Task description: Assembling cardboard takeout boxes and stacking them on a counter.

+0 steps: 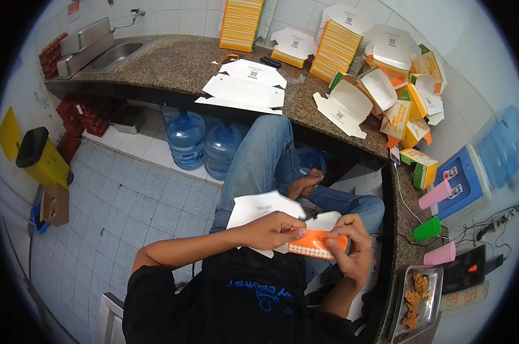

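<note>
Over my lap I hold a partly folded cardboard food box (265, 207), its white inner side facing up and an orange, white-dotted side panel turned toward me. My left hand (275, 229) is closed on the panel's left end, thumb on top. At the other end my right hand (352, 243) pinches the orange panel between thumb and fingers. Part of the box is hidden behind both hands. On the counter beyond my knee lies a flat unfolded box blank (245, 86), white side up.
Folded boxes (394, 112) are heaped at the counter's right corner, near stacks of flat blanks (335, 49). Cups (427, 228), a water dispenser (457, 183) and a tray of fried chicken (394, 321) line the right counter. Water bottles (185, 137) stand beneath; a yellow bin (47, 163) is left.
</note>
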Demonstrator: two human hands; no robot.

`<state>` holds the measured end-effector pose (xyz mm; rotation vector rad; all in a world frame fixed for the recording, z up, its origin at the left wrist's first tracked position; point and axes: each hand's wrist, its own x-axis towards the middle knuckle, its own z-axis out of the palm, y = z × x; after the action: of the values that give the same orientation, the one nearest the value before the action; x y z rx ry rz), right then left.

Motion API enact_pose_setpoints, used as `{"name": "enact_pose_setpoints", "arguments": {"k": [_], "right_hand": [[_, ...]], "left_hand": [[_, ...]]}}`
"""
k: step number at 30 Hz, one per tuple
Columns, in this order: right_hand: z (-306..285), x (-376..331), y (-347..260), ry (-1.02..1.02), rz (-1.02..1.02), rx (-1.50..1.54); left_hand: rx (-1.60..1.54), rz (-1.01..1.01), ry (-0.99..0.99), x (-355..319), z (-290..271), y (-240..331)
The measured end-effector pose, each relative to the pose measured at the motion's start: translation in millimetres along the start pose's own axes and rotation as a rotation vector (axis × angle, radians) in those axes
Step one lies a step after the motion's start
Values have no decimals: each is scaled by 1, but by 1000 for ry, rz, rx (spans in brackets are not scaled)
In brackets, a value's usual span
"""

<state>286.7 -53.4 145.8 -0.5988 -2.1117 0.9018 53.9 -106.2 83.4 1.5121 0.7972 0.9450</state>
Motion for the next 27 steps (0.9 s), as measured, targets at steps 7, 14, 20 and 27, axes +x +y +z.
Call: {"name": "enact_pose_setpoints", "arguments": {"k": [7, 14, 20, 27], "right_hand": [[11, 12, 1, 29, -11, 69], [26, 16, 21, 95, -188, 80], [67, -1, 46, 501, -559, -160], [77, 5, 59, 304, -895, -190]], "left_hand": [[215, 254, 165, -1, 3, -4], [-149, 27, -117, -6, 8, 3], [-413, 161, 373, -2, 19, 14], [-323, 460, 785, 3, 39, 26]]}}
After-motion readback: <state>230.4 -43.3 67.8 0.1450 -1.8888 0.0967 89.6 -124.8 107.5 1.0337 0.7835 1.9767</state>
